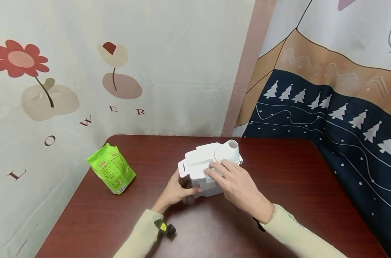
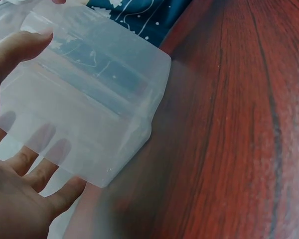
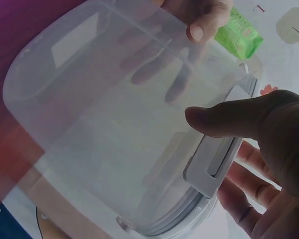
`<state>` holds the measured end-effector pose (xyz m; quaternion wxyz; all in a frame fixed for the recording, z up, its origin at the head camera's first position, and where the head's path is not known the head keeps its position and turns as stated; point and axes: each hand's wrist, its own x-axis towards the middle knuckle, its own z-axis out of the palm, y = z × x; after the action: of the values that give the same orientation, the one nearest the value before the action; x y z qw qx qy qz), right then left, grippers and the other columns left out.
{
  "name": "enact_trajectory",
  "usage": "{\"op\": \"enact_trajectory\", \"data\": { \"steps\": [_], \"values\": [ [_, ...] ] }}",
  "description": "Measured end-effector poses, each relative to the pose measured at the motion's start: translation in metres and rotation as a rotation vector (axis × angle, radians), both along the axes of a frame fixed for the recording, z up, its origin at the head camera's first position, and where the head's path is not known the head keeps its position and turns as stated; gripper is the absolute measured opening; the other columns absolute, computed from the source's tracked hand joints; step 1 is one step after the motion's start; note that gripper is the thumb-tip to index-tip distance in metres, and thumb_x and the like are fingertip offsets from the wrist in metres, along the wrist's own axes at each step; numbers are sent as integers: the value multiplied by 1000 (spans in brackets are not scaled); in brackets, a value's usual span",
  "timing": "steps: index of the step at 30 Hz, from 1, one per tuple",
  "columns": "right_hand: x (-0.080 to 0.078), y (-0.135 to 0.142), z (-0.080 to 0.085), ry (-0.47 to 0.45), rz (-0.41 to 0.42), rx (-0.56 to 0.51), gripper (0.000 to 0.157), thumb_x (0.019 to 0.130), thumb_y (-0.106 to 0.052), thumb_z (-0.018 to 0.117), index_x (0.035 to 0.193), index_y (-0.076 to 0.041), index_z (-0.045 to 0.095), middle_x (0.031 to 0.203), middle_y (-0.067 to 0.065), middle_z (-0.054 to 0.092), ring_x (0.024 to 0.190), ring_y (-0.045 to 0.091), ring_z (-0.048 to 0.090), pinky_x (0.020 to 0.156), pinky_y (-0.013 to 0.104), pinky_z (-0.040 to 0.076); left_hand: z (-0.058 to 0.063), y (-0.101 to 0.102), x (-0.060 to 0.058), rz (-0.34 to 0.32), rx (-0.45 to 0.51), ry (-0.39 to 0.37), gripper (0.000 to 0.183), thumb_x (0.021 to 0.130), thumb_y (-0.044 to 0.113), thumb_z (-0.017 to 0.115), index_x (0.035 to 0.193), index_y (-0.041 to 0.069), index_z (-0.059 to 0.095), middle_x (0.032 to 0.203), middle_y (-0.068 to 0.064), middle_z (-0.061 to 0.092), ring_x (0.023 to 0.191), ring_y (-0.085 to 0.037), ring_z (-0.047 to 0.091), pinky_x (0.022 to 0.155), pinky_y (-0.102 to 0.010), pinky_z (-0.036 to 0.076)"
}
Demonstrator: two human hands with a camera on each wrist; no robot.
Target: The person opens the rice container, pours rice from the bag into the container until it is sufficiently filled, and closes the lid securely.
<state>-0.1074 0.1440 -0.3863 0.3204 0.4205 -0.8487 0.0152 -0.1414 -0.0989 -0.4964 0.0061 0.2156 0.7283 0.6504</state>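
Observation:
A translucent plastic storage container (image 1: 210,190) stands near the middle of the table, its white lid (image 1: 200,157) on top. A white conical spout (image 1: 227,152) rises from the lid's far right part. My left hand (image 1: 174,191) grips the container's left side, thumb on the near wall; through the clear plastic in the right wrist view its fingers show behind. At the lid's near edge is my right hand (image 1: 238,184), fingers on the lid top. In the right wrist view its thumb lies over the side clip (image 3: 204,164), and the fingers are partly hidden behind the lid.
A bright green printed bag (image 1: 113,170) stands at the left of the dark red wooden table (image 1: 295,200). Behind it hangs a pale cloth with flowers and letters (image 1: 182,71), and to the right a navy cloth with white trees (image 1: 330,125).

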Motion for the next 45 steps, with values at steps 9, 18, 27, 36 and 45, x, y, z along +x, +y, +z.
{"op": "enact_trajectory", "data": {
  "steps": [9, 18, 27, 36, 45],
  "values": [
    [-3, -4, 4, -3, 6, 12, 56, 71, 10, 73, 120, -16, 64, 111, 1, 63, 91, 19, 58, 65, 27, 55, -2, -3, -3, 50, -97, -15, 86, 71, 14, 94, 143, 26, 48, 136, 2, 61, 124, -12, 58, 111, -26, 43],
    [-1, -11, 6, 84, -43, 90, 44, 71, 5, 72, 108, -14, 59, 104, 5, 57, 84, 22, 54, 49, 27, 49, -3, -3, -3, 58, -118, -30, 87, 71, 15, 95, 144, 25, 46, 137, 3, 60, 125, -13, 56, 111, -28, 43],
    [3, -16, 1, 146, -79, 117, 36, 78, -2, 72, 109, -14, 56, 104, 9, 57, 80, 25, 51, 45, 26, 46, -2, -3, 0, 84, -141, -49, 86, 70, 17, 96, 141, 24, 49, 135, 3, 62, 123, -13, 57, 110, -29, 44],
    [2, -19, -5, 226, -100, 156, 37, 77, -9, 75, 109, -13, 57, 104, 10, 59, 78, 23, 52, 51, 24, 48, -4, 0, 0, 117, -171, -42, 87, 69, 8, 94, 143, 17, 50, 134, -2, 64, 120, -10, 58, 107, -26, 45],
    [2, -19, -3, 223, -100, 181, 32, 81, -9, 72, 109, -12, 57, 103, 10, 58, 77, 23, 52, 55, 23, 49, 31, 3, 16, 117, -174, -26, 79, 69, 11, 93, 137, 12, 54, 129, -4, 67, 114, -12, 59, 105, -28, 46]
  ]
}}
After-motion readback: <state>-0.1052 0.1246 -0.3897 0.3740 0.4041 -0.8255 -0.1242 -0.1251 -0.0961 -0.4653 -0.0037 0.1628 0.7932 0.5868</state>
